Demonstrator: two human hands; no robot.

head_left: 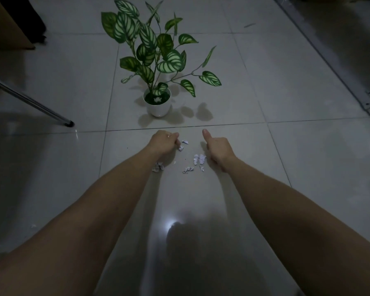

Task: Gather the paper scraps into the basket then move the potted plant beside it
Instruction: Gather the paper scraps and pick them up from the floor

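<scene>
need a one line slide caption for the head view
Both hands, left and right, reach down among paper scraps on the tiled floor, near a potted plant.

About 6 paper scraps (188, 169), 1 potted plant (157, 103), 2 hands (163, 141).

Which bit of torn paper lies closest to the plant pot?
The small white paper scrap just right of the left hand; every other scrap lies farther from the white pot.

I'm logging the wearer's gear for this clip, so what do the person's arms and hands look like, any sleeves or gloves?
Both forearms are bare right up to the frame edge: no sleeves show. The left hand and right hand wear no gloves, and no watch, bracelet or ring is visible in this dim light.
</scene>
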